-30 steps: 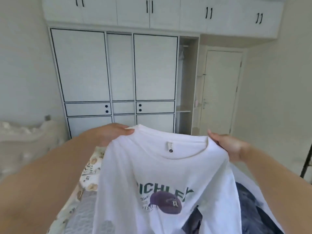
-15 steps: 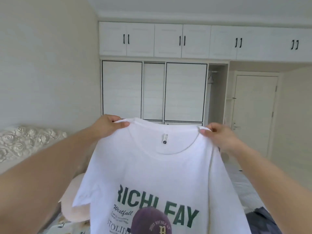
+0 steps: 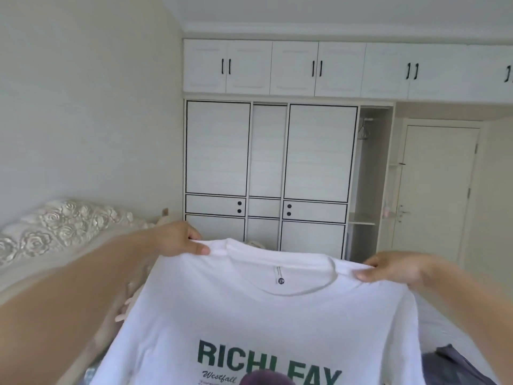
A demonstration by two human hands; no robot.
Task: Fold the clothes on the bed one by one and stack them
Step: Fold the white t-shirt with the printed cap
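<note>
In front of the white wardrobe (image 3: 266,162), a white printed T-shirt (image 3: 266,315) hangs spread, front toward camera. Left hand (image 3: 177,240) pinches its left shoulder; right hand (image 3: 394,269) pinches the right shoulder. Dark garment (image 3: 455,362) lies lower right of the shirt.

Pale plain walls (image 3: 83,107) and a white ceiling (image 3: 333,12), all softly daylit. At twelve o'clock a white wardrobe (image 3: 266,151) edged in black, with overhead cabinets (image 3: 294,68) above it (black handles in pairs). At two o'clock a closed door (image 3: 438,190). At nine o'clock a rose-carved headboard (image 3: 55,226).
</note>
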